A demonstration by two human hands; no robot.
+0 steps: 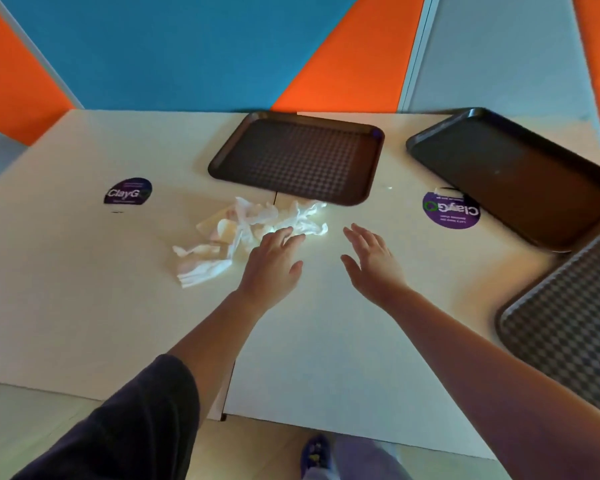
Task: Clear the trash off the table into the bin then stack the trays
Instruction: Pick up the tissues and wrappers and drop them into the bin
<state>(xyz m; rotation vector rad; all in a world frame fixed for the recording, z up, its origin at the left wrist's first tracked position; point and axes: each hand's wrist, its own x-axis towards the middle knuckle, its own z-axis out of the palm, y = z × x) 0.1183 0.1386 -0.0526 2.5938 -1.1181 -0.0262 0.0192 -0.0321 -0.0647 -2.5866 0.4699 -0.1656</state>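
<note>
**Ana:** From the head view, where is the trash?

**Ben:** The napkins (253, 233) lie in a messy white pile in the middle of the table (84, 289), just in front of the middle tray (297, 157). The bin is not in view.

**Ana:** What are the hands doing?

**Ben:** The left hand (274, 261) reaches out with its fingers spread wide, and the tips touch the near edge of the pile. The right hand (371, 258) is beside the pile, fingers wide too. Neither hand holds anything.

**Ana:** So how should the person grab the pile well?

**Ben:** It looks best to come in from both sides and push the napkins together into one ball. Paper is light and floppy, so loose bits could fall. The piece at the far left sticks out, so the left hand should sweep it in first.

**Ana:** And the trays?

**Ben:** They wait. One dark tray (520, 178) sits on the right over a purple sticker (447, 213), and a checked tray (568, 334) lies near it. None are stacked yet.
</note>
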